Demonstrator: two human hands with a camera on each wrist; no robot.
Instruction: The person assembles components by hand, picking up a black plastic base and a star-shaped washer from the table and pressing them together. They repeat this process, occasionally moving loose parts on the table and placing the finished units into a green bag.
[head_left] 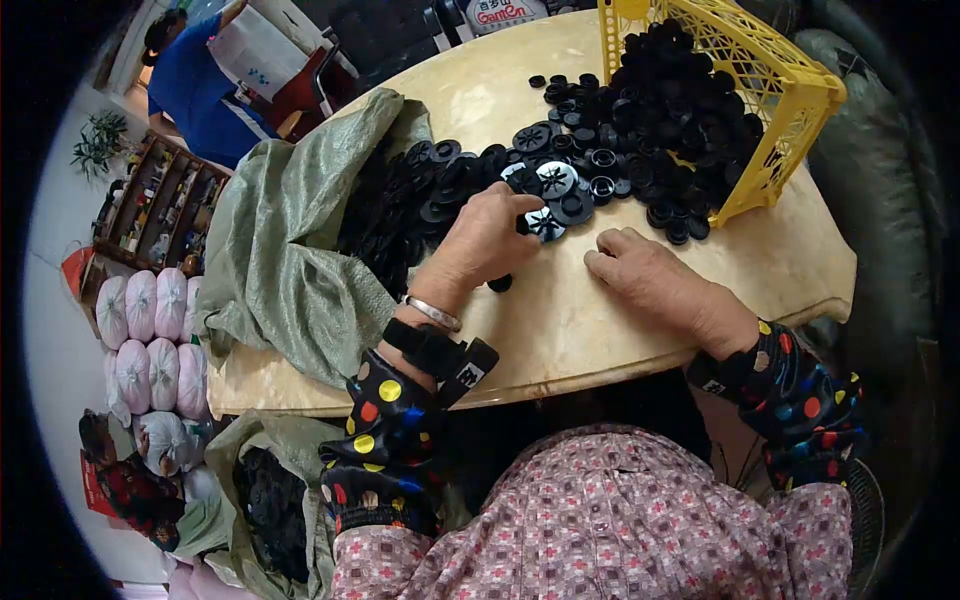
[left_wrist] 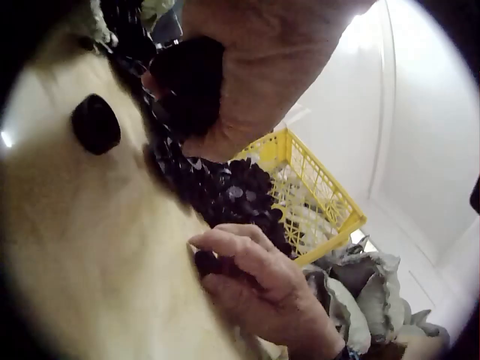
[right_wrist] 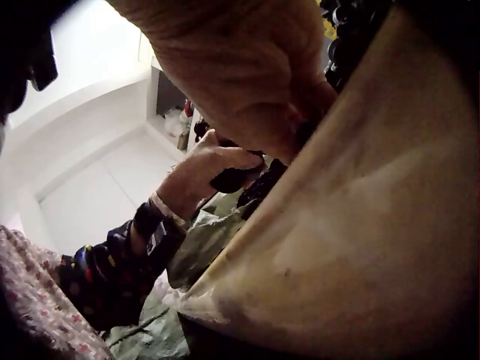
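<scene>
My left hand [head_left: 482, 238] hangs over the near edge of a heap of black plastic parts [head_left: 400, 205]. In the left wrist view it grips a dark round disc [left_wrist: 191, 79] between thumb and fingers. My right hand [head_left: 660, 280] rests low over the table to the right, fingers curled. Between its thumb and forefinger, the left wrist view shows a small black round piece [left_wrist: 206, 262]. Slotted black discs [head_left: 546, 224], some shining white with glare, lie just beyond the left fingertips. A single black cap [left_wrist: 96, 124] sits apart on the tabletop beneath the left hand.
A yellow plastic crate [head_left: 790, 120] lies tipped on its side at the right, small black caps [head_left: 690, 110] spilling from it. Left on the table [head_left: 600, 340] is a green woven sack [head_left: 290, 240]. Another sack [head_left: 270, 430] of black parts stands below the table's left edge.
</scene>
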